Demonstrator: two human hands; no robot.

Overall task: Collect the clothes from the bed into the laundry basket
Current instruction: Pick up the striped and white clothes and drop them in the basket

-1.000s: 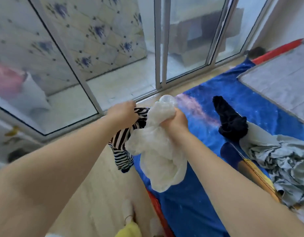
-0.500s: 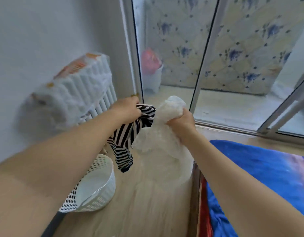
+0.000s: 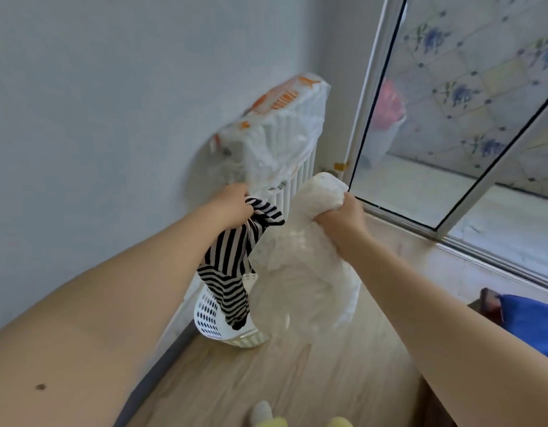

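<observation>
My left hand grips a black-and-white striped garment that hangs down over the white perforated laundry basket on the floor by the wall. My right hand grips a bunched white sheer garment; it dangles in front of the basket and hides most of the basket's opening. A corner of the bed with its blue cover shows at the right edge.
A white radiator stands against the grey wall behind the basket, with a plastic-wrapped pack on top. Glass sliding doors fill the right. Wooden floor lies below, with yellow slippers at the bottom edge.
The view has swung left from the bed to the wall corner. Both hands have carried the two garments over the basket, which now sits directly under them.
</observation>
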